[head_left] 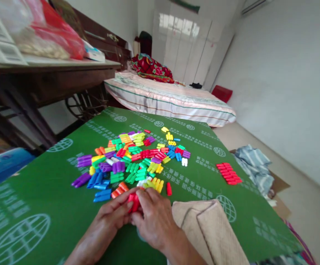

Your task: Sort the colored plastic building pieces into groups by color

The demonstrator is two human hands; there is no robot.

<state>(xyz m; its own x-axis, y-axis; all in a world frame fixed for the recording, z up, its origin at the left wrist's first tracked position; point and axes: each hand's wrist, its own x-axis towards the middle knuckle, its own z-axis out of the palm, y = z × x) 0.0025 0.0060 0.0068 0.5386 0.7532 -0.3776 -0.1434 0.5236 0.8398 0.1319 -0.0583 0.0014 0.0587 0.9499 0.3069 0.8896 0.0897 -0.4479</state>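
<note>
My left hand [115, 214] and my right hand [154, 217] meet low in the middle of the view, both closed on red bullet-shaped building blocks [133, 201]. Fingers cover part of these blocks, so I cannot tell how many there are. Just beyond my hands lies a spread pile of joined and loose blocks in several colours, with purple blocks [118, 167], green blocks [132, 168] and blue blocks [102, 195] among them. One loose red block [169, 188] lies beside the pile, near my right hand. Farther right rests a flat row of joined red blocks [228, 173].
All this lies on a green printed board [201, 176]. A folded beige cloth [212, 228] is beside my right forearm. At the left stand a wooden table [49, 77] with bags on it and a blue container [7, 165]. A bed [171, 97] is beyond the board.
</note>
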